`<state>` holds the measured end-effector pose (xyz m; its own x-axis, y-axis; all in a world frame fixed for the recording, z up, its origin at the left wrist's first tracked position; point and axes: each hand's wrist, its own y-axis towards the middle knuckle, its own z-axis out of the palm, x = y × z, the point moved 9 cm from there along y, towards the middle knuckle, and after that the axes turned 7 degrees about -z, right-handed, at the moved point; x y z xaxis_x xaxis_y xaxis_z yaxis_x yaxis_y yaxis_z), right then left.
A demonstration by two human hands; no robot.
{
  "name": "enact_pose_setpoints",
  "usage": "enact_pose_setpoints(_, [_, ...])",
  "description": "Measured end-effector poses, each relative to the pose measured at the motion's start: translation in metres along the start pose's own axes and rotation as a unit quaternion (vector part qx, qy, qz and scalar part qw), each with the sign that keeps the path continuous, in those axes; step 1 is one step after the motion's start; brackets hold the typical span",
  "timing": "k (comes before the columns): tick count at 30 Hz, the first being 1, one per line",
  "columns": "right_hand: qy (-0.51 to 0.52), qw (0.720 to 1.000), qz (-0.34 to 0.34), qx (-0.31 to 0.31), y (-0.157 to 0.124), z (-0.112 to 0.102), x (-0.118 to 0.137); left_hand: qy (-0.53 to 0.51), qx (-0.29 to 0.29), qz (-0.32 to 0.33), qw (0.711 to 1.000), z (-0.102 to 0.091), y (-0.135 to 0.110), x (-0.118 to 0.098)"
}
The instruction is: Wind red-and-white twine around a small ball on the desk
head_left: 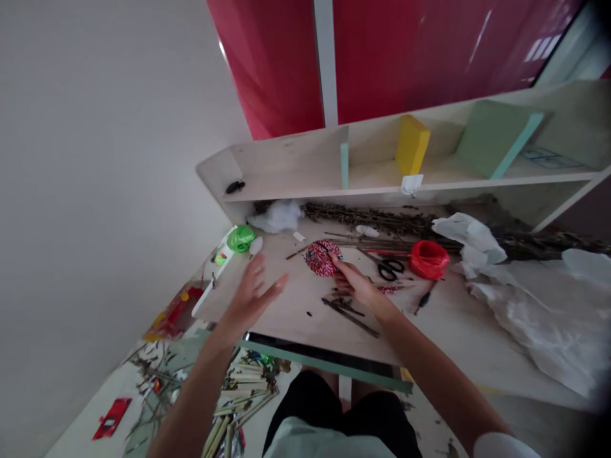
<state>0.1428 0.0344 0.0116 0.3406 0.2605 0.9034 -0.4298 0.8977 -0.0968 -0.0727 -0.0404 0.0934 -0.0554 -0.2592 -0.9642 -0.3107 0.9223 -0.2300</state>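
The red-and-white woven disc (321, 257) lay flat on the table (305, 331). The right hand (356, 284) touched its edge, fingers (337, 262) close together, while the left hand (251, 299) hovered just beside it, fingers spread wide.

left hand (252, 296) open and spread, right hand (356, 284) palm down

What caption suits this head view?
Right hand touches a red-and-white woven disc beside black-handled scissors, left hand open over the pale worktop.
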Motion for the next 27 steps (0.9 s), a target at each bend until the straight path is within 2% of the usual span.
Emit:
enact_pose_setpoints(2, [-0.041,0.998,-0.042,-0.003,-0.002,0.001,0.010,-0.017,0.078,-0.040,0.996,0.046,0.023,-0.001])
enact_pose_setpoints(5, [-0.121,0.988,-0.096,-0.016,-0.002,0.001,0.022,-0.039,0.206,-0.108,0.972,0.115,0.049,0.014])
enact_pose_setpoints(6, [-0.150,0.983,-0.106,-0.023,-0.001,-0.001,0.023,-0.045,0.236,-0.115,0.964,0.130,0.055,0.019])
enact_pose_setpoints(7, [-0.178,0.977,-0.115,-0.032,0.001,-0.004,0.025,-0.058,0.241,-0.117,0.962,0.139,0.063,0.023])
enact_pose_setpoints(10, [-0.246,0.954,-0.159,-0.064,0.006,-0.016,0.030,-0.109,0.206,-0.126,0.964,0.145,0.085,0.035])
enact_pose_setpoints(13, [-0.302,0.920,-0.226,-0.108,0.006,-0.029,0.040,-0.180,0.183,-0.133,0.957,0.143,0.106,0.037])
enact_pose_setpoints(18, [-0.420,0.855,-0.261,-0.157,0.000,-0.041,0.048,-0.272,0.205,-0.182,0.923,0.147,0.128,0.041])
enact_pose_setpoints(21, [-0.458,0.833,-0.278,-0.139,-0.001,-0.036,0.046,-0.319,0.227,-0.224,0.892,0.150,0.130,0.049])
enact_pose_setpoints(24, [-0.487,0.818,-0.286,-0.104,0.000,-0.028,0.042,-0.364,0.271,-0.236,0.859,0.154,0.128,0.049])
enact_pose_setpoints(26, [-0.497,0.814,-0.289,-0.088,-0.001,-0.023,0.041,-0.369,0.279,-0.224,0.858,0.154,0.128,0.049])
enact_pose_setpoints(27, [-0.497,0.812,-0.293,-0.085,-0.002,-0.022,0.042,-0.356,0.264,-0.214,0.870,0.152,0.129,0.051])
